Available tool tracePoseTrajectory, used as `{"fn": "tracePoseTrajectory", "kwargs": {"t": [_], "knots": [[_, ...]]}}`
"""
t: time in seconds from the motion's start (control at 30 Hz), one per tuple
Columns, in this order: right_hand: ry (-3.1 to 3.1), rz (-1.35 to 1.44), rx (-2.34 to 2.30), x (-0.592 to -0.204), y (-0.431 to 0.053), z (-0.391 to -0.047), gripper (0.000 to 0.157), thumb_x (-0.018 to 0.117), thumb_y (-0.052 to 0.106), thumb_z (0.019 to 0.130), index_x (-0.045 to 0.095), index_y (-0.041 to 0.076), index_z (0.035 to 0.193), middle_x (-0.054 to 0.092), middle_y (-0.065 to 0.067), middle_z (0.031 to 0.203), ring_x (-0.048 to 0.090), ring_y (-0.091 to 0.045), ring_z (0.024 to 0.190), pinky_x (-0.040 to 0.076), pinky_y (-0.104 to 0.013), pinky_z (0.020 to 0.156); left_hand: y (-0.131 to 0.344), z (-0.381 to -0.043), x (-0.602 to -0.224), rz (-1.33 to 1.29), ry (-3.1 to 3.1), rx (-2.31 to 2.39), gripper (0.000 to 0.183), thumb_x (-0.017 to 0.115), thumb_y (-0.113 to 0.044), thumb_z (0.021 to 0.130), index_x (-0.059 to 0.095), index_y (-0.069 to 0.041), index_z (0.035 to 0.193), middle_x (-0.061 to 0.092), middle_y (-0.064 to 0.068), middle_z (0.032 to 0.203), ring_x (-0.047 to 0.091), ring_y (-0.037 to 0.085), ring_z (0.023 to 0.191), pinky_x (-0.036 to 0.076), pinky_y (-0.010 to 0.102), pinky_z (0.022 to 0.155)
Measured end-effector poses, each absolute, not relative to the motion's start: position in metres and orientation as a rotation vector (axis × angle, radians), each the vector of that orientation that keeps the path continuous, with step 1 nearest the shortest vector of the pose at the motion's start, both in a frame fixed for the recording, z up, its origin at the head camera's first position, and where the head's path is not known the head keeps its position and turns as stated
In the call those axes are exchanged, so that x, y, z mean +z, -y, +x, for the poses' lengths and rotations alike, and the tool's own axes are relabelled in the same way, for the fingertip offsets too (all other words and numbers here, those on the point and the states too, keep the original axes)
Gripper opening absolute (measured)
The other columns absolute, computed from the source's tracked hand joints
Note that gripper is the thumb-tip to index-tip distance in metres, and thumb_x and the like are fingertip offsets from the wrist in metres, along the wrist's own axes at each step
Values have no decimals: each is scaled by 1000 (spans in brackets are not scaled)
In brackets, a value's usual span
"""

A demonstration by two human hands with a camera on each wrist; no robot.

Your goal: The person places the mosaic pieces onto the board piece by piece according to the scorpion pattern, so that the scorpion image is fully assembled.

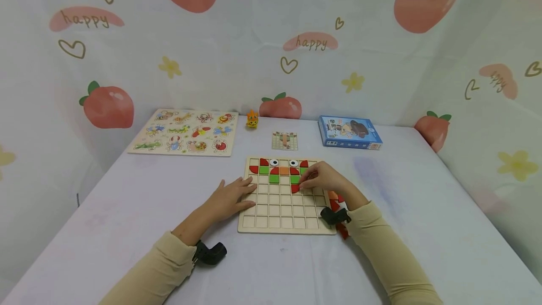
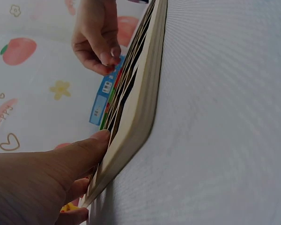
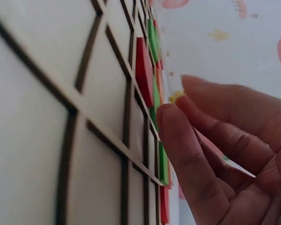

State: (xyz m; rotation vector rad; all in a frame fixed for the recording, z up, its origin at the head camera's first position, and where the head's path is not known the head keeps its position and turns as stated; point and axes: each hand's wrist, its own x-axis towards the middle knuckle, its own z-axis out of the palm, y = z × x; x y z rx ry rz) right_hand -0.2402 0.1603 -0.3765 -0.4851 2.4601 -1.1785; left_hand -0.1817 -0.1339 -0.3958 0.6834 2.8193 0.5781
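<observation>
A wooden grid board (image 1: pixel 262 211) lies on the table, with red, green and orange pieces and two eye pieces in its upper squares. My left hand (image 1: pixel 230 199) rests on the board's left edge, fingers spread and fairly straight; the left wrist view shows its thumb (image 2: pixel 91 143) on the rim. Over the right part of the grid is my right hand (image 1: pixel 323 177), beside a red quarter-round piece (image 1: pixel 295 188). In the right wrist view that red piece (image 3: pixel 143 72) sits on the grid, and the bent fingers (image 3: pixel 175 136) are apart with nothing visible between them.
Loose red and orange pieces (image 1: pixel 334 196) lie by the board's right edge, partly under my right wrist. Behind the board are a pattern card (image 1: pixel 285 140), a small orange-yellow toy (image 1: pixel 251 119), a blue box (image 1: pixel 349 132) and an insect picture board (image 1: pixel 184 133).
</observation>
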Motion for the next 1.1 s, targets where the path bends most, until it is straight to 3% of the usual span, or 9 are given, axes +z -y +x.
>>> {"fn": "tracePoseTrajectory", "kwargs": {"t": [0.37, 0.63, 0.87, 1.1], "knots": [[-2437, -441, -1161, -367, -184, -234, 26, 70, 19, 84, 68, 1, 102, 69, -8, 97, 61, -11, 82, 53, -28, 78, 135, -182, -398, 693, -2828, 577, 56, 56, -42, 90, 46, -15, 139, 35, 6, 150, 27, 31, 141, 12, 69, 106], [-2463, -390, -1130, -367, -212, -223, 27, 69, 20, 84, 68, 0, 103, 68, -7, 95, 58, -13, 77, 50, -28, 71, 135, -182, -396, 702, -2827, 579, 57, 57, -41, 90, 46, -14, 139, 35, 8, 150, 28, 32, 140, 13, 70, 105], [-2475, -297, -1130, -370, -232, -210, 30, 71, 24, 82, 70, 2, 101, 70, -3, 84, 58, -12, 70, 47, -25, 62, 134, -182, -396, 701, -2830, 560, 57, 56, -42, 90, 46, -15, 139, 35, 7, 150, 28, 32, 140, 14, 69, 106], [-2530, -257, -1112, -378, -246, -200, 31, 72, 16, 81, 68, -4, 105, 71, -11, 96, 60, -10, 76, 51, -23, 65, 134, -182, -394, 701, -2821, 579, 57, 57, -41, 90, 46, -14, 139, 35, 8, 150, 28, 32, 140, 13, 69, 106]]}}
